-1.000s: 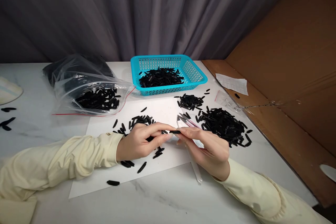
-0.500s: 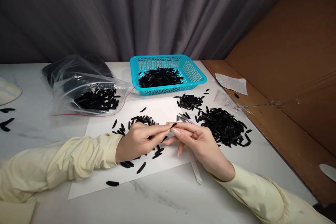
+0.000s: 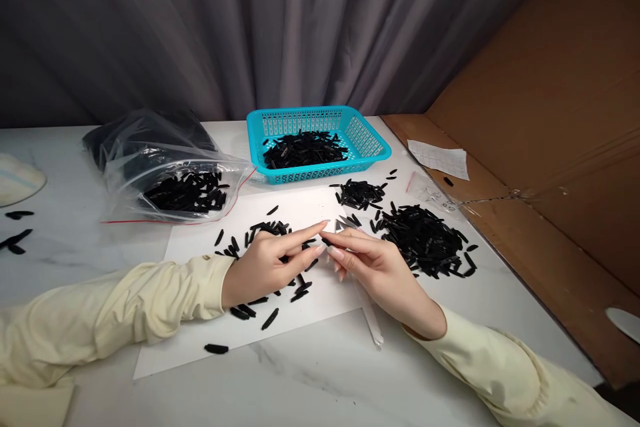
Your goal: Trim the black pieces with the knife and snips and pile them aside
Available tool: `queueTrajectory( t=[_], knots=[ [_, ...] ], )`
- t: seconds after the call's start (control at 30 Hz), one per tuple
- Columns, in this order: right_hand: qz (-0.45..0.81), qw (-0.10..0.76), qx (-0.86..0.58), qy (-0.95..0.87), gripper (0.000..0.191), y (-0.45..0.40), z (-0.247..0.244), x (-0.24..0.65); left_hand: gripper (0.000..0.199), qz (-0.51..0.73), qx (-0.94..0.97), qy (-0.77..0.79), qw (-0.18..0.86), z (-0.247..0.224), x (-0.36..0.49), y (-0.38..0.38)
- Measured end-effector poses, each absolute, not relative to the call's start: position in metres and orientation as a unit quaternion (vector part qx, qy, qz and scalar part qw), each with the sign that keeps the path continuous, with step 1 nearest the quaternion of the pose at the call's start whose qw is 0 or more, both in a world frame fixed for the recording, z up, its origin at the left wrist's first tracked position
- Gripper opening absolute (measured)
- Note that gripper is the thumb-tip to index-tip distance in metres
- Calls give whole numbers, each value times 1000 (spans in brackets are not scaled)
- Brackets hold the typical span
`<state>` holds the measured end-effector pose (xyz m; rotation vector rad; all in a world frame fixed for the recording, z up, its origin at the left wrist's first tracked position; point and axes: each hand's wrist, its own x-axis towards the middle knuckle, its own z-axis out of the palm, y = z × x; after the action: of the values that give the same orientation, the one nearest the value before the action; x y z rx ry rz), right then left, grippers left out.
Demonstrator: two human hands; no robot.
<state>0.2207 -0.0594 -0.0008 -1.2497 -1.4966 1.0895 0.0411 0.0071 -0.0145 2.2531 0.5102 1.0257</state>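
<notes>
Between the thumb and fingers of my right hand (image 3: 375, 260) is a small black elongated piece (image 3: 326, 242), pinched near its end. My left hand (image 3: 280, 260) faces it over the white sheet (image 3: 195, 307), with index finger and thumb spread apart close to the piece. A loose heap of like black pieces (image 3: 270, 227) lies beside and partly beneath my left hand. Just past my right fingers a pointed metal tool (image 3: 343, 221) shows, mostly hidden by the hand. From under that hand a thin white strip (image 3: 371, 323) sticks out.
A blue basket (image 3: 320, 173) holding black pieces stands at the back. To its left lies a clear zip bag (image 3: 130, 197) with more. A large pile (image 3: 425, 240) and a smaller one (image 3: 361, 193) sit right, near a small bag (image 3: 433, 193) and a paper slip (image 3: 440, 159).
My left index finger and thumb have parted from the black piece, which both hands pinched before. It now sits in my right fingers, turned and lower. The view has shifted slightly.
</notes>
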Motion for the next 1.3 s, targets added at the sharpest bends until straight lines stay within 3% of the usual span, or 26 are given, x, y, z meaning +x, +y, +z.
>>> queueTrajectory(
  t=[0.37, 1.3],
  knots=[
    [359, 514, -492, -604, 19, -68, 0, 217, 30, 397, 867, 156, 257, -19, 39, 7],
    [383, 509, -484, -600, 13, -70, 3, 215, 31, 406, 866, 130, 262, -16, 39, 6]
  ],
)
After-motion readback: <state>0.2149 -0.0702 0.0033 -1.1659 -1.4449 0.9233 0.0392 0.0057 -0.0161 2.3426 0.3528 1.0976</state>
